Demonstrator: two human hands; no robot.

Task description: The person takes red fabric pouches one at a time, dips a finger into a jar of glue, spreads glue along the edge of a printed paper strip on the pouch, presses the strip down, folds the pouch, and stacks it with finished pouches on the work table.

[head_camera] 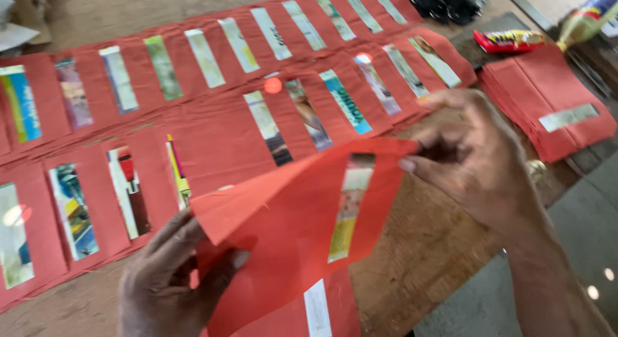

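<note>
Both hands pinch one red paper sheet [283, 227] above the table's near edge: left hand [170, 279] low, right hand [476, 160] at its top corner. It looks thin, light, floppy; edges grip best.

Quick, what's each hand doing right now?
Left hand: closed, gripping the lower corner of the red paper sheet.
Right hand: closed, pinching the same sheet's upper edge.
</note>
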